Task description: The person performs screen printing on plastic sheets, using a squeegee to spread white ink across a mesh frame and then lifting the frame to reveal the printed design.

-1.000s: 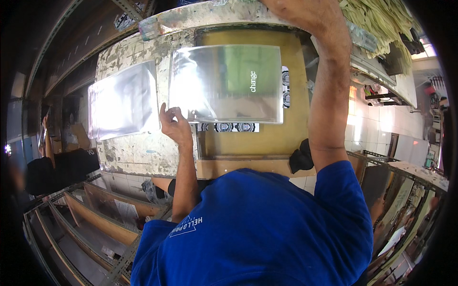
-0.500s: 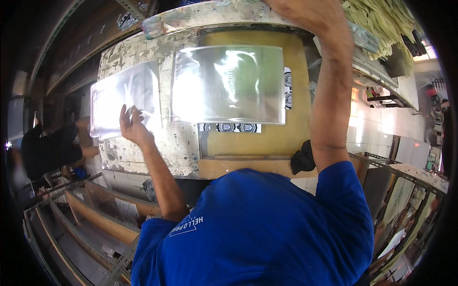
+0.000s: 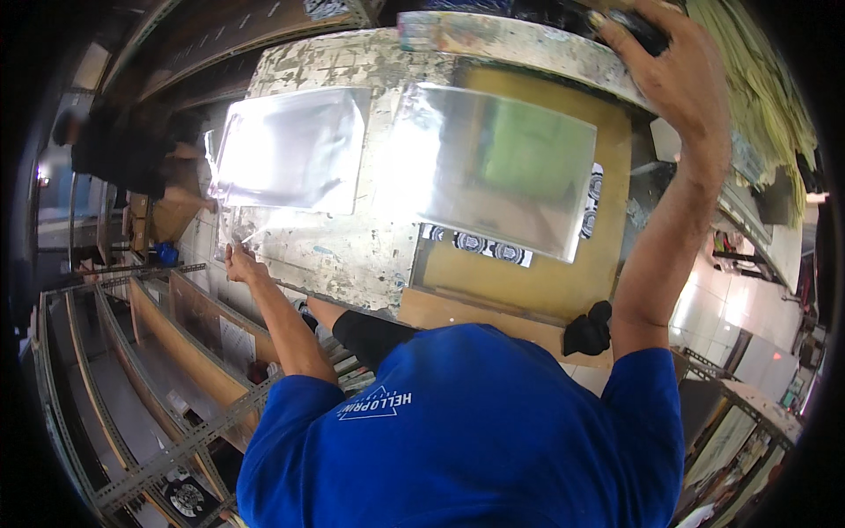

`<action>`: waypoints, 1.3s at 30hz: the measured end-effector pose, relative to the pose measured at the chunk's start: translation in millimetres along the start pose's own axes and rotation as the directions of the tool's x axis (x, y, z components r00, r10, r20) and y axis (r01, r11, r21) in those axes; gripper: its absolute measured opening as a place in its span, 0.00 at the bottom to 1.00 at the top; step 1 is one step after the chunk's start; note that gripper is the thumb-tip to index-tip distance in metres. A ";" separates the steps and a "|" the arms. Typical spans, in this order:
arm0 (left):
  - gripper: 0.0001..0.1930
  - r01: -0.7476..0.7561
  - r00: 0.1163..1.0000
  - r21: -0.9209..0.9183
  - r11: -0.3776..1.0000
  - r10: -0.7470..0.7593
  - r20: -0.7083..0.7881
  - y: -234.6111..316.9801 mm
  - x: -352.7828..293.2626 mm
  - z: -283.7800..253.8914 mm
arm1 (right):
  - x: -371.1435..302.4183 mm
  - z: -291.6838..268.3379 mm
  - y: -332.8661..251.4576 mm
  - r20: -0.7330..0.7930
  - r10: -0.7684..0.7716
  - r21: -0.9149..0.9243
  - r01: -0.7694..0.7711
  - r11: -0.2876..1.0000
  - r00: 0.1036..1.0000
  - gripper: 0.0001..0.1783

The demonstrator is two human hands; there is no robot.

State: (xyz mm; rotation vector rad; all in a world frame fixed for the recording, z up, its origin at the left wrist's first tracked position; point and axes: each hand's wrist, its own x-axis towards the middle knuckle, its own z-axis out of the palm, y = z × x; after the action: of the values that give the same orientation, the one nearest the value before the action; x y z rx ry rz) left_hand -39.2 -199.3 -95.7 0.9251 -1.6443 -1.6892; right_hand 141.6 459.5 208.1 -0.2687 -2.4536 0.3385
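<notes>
My left hand [image 3: 246, 263] is at the table's near left corner, its fingers drawn together. A thin, clear, shiny piece seems to be at the fingertips, but glare hides what it is. My right hand [image 3: 673, 75] reaches to the far right, its fingers curled round a dark, rounded object [image 3: 641, 32] whose kind does not show. Between the hands, a stack of clear plastic sheets [image 3: 295, 150] lies on the left of the table. Another clear sheet [image 3: 519, 167] covers much of the yellow screen panel [image 3: 607, 255], over strips with black round prints [image 3: 475, 243].
The worktable [image 3: 334, 255] has a paint-flecked white top. A paint-stained ledge [image 3: 528, 48] runs along its far side. A black cloth bundle [image 3: 588, 330] sits at the near right corner. Yellowish cloths [image 3: 748, 88] hang at right, metal racks [image 3: 158, 352] stand lower left, and another person [image 3: 123, 154] is at far left.
My left hand has moved off the left plastic stack toward the table's near left corner, and its fingers have closed. My view has shifted, showing more of my right hand and the dark object.
</notes>
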 end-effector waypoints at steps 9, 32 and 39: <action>0.18 -0.020 0.994 -0.153 0.988 0.003 -0.112 -18.1 66.5 -23.2 | -3.7 -10.2 -19.2 0.015 0.036 -0.082 -0.034 0.996 0.999 0.21; 0.51 0.199 0.158 -0.023 0.980 -0.009 0.987 -2.9 -374.5 42.9 | -188.4 61.6 -32.7 0.079 0.047 0.158 -0.059 0.986 0.996 0.14; 0.41 -0.532 0.226 -0.115 0.839 0.272 0.936 -70.6 -360.5 15.9 | -223.2 128.0 10.7 0.496 0.204 0.413 -0.436 0.799 0.844 0.27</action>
State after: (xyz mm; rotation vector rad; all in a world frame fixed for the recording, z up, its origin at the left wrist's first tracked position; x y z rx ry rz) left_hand 159.4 106.9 -140.3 -0.6763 -2.5427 -1.6911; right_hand 236.1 386.3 -20.0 -0.4246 -2.6073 1.3160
